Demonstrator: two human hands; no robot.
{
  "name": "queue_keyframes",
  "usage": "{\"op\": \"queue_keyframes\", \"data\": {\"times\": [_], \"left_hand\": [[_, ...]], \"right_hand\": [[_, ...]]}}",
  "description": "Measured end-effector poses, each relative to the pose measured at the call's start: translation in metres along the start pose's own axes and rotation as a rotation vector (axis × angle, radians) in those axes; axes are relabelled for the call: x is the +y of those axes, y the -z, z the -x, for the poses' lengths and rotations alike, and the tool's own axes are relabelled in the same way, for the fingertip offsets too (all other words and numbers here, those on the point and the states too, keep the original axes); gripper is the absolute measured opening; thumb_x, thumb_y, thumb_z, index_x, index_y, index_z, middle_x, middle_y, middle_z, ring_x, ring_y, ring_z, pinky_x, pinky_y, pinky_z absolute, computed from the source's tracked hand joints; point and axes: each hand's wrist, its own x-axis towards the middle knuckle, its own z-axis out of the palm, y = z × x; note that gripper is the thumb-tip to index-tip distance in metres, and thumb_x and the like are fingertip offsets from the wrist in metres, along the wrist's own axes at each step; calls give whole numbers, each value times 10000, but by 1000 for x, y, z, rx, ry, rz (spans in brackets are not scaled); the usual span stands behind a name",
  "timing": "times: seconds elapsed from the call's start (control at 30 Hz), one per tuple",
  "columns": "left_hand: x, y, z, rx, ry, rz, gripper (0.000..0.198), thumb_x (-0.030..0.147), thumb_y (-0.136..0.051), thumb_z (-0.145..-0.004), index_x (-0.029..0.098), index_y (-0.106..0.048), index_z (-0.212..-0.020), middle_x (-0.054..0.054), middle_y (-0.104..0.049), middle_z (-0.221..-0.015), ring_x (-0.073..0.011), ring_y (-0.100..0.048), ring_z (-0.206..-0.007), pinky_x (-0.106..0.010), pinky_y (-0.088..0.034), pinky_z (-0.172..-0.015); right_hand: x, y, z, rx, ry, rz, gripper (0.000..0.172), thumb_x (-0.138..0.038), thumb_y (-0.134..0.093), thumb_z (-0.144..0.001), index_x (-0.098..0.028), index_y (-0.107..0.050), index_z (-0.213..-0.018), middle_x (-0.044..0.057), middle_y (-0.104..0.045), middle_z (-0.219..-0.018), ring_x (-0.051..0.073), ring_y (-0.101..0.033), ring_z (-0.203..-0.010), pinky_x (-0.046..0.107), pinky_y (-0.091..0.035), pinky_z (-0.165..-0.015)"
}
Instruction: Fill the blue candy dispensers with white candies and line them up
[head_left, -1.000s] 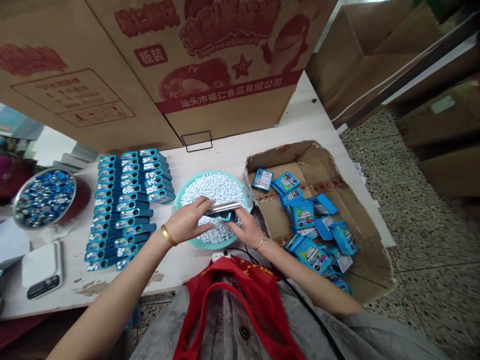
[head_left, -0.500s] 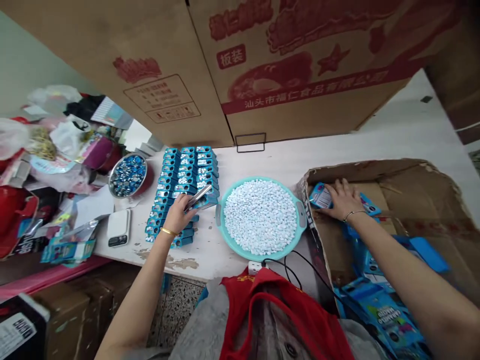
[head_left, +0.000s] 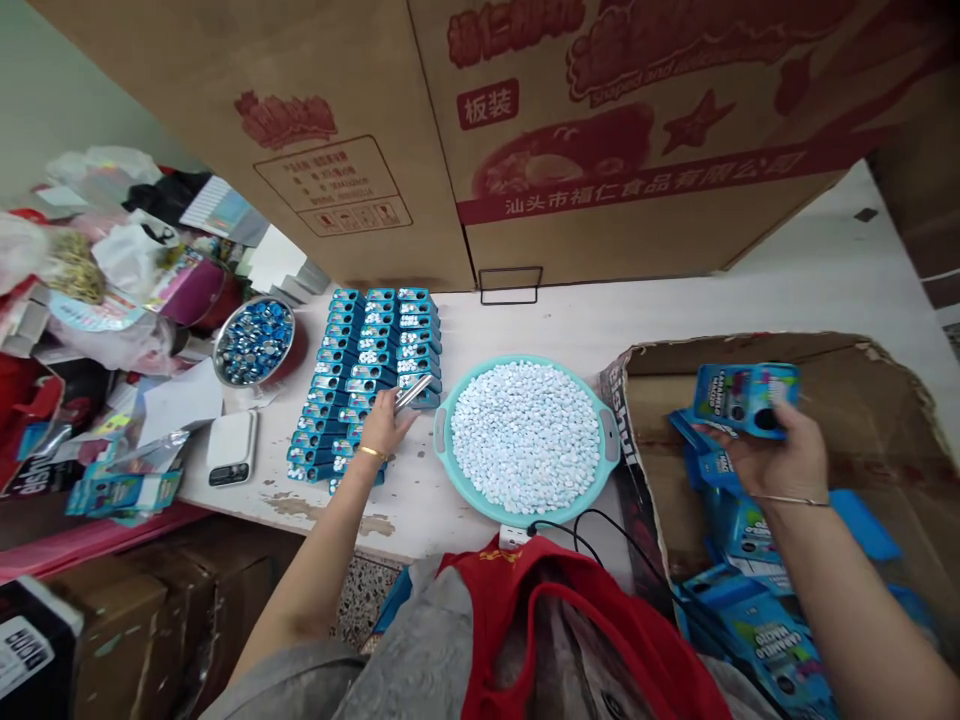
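Observation:
My left hand (head_left: 384, 428) is closed round a slim, shiny metal tool (head_left: 412, 392), whose exact kind I cannot make out. It is at the right front of the rows of blue candy boxes (head_left: 324, 383), several of which show small white candies in their openings. My right hand (head_left: 787, 458) grips blue candy boxes (head_left: 742, 395) above the open cardboard carton (head_left: 652, 440); how many it holds is unclear. More blue packs (head_left: 780, 630) lie in the carton under my right arm. Between my hands stands a turquoise basin (head_left: 444, 440) full of white candies (head_left: 525, 435).
Large cardboard boxes (head_left: 360, 90) stand along the back. On the left are a metal bowl (head_left: 274, 375) of blue wrapped pieces, a white scale (head_left: 231, 447) and piled bags (head_left: 112, 255). Black cables (head_left: 592, 515) run between basin and carton.
My right hand has lifted from the carton's left side and moved right, now holding up blue candy boxes. My left hand has shifted slightly right, still with the metal tool.

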Motion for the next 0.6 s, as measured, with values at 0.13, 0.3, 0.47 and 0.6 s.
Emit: {"op": "queue_keyframes", "data": {"times": [0.13, 0.3, 0.47, 0.6], "left_hand": [[37, 14, 47, -210, -192, 135, 253, 282, -440, -924, 179, -551, -1127, -71, -606, -962, -185, -590, -907, -314, -472, -850], [92, -7, 96, -492, -127, -69, 147, 206, -495, -865, 215, -602, -966, -69, -625, -948, -212, -617, -879, -321, -478, -773], [144, -66, 87, -458, 30, -123, 174, 113, -461, -857, 167, -574, -979, -133, -586, -1077, -232, -628, -891, -334, -480, -737], [162, -97, 63, -396, 46, -11, 155, 130, -453, -876, 142, -546, -999, -166, -565, -1129, -259, -619, -935, -377, -483, -787]], "right_hand": [[-56, 4, 38, -256, -154, -456, 777, -528, 83, -922, -214, -455, -1387, 212, -511, -1380, 304, -650, -1088, 438, -566, -630], [-74, -46, 85, -286, -366, -638, 545, -595, -399, -859, -224, -613, -1197, 116, -704, -1086, 294, -690, -906, 502, -567, -723], [-60, -96, 108, 6, -511, -551, 525, -507, -685, -720, -167, -646, -1118, 89, -700, -1136, 267, -645, -1047, 474, -492, -969], [-47, -110, 108, -22, -563, -511, 539, -537, -675, -714, -159, -653, -1096, 87, -697, -1154, 265, -633, -1079, 479, -474, -994]]}}
